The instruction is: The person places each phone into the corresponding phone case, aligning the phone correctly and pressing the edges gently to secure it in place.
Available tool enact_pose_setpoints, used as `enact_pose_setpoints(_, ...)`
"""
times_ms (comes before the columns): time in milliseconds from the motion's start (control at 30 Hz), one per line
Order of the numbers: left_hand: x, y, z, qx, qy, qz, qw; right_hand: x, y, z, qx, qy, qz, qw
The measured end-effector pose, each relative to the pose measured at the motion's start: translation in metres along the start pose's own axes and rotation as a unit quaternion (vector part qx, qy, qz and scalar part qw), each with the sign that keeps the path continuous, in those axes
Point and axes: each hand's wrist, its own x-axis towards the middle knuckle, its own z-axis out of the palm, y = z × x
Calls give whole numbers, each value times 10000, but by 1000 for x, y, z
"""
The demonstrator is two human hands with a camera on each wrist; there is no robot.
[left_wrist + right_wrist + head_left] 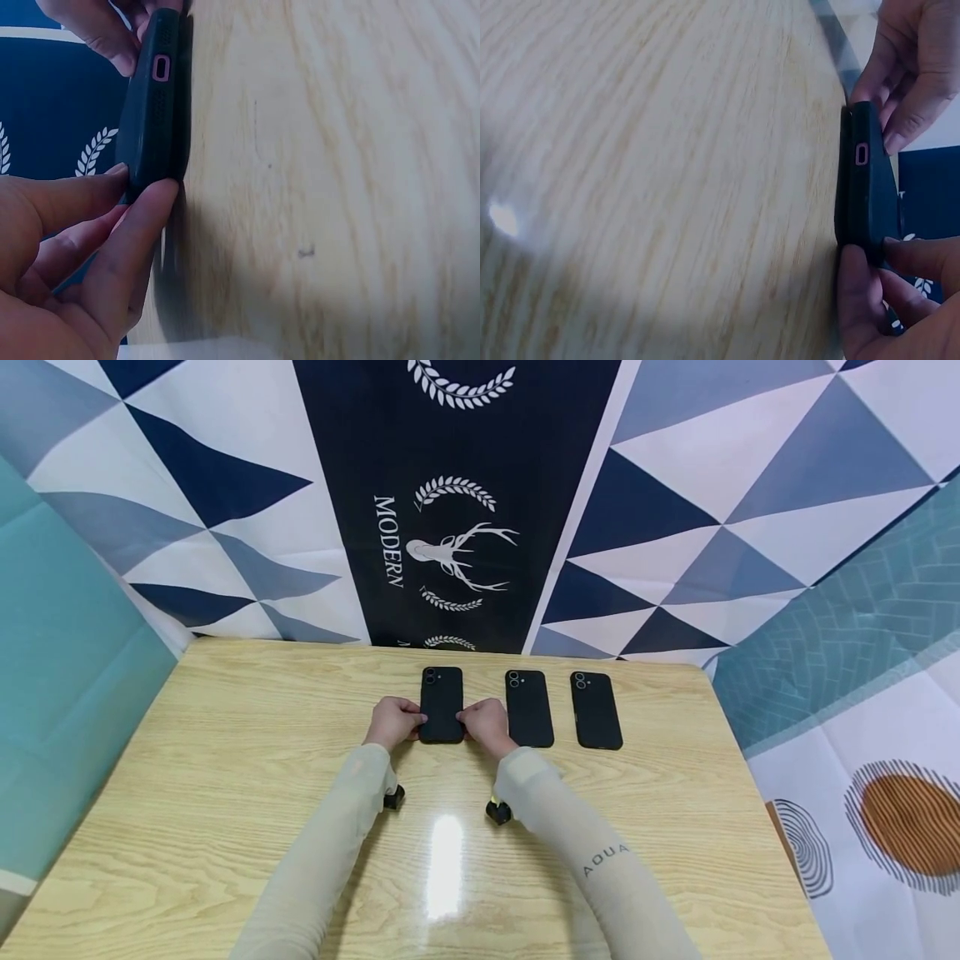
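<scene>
A phone in a black case point(442, 706) is held back-side up near the table's far edge, its two camera lenses at the top left. My left hand point(393, 722) pinches its left edge between thumb and fingers. On the opposite edge my right hand point(487, 724) pinches it the same way. In the left wrist view, the bottom end of the phone point(154, 112) shows a pink-rimmed port. The right wrist view gives that end of the phone point(866, 187) too, a dark shadow beneath. Whether it touches the table I cannot tell.
Two more black-cased phones lie to the right: one phone point(530, 710) close beside my right hand, another phone point(597, 711) farther right. All are on a light wood table point(247, 735). A patterned cloth point(450, 460) hangs behind the far edge.
</scene>
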Motion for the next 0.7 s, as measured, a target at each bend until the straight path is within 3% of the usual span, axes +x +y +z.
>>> enact_pose_setpoints(333,2,-2,1,240,65,-9,9997,-1,1,6,-445,287,-241,9983)
enact_pose_setpoints(500,4,-7,3,292,165,3,9994,-1,4,8,-538,168,-403,9976)
enact_pose_setpoints(700,-5,-19,4,635,292,336,9970,-9,9,-3,-732,-320,-583,9951)
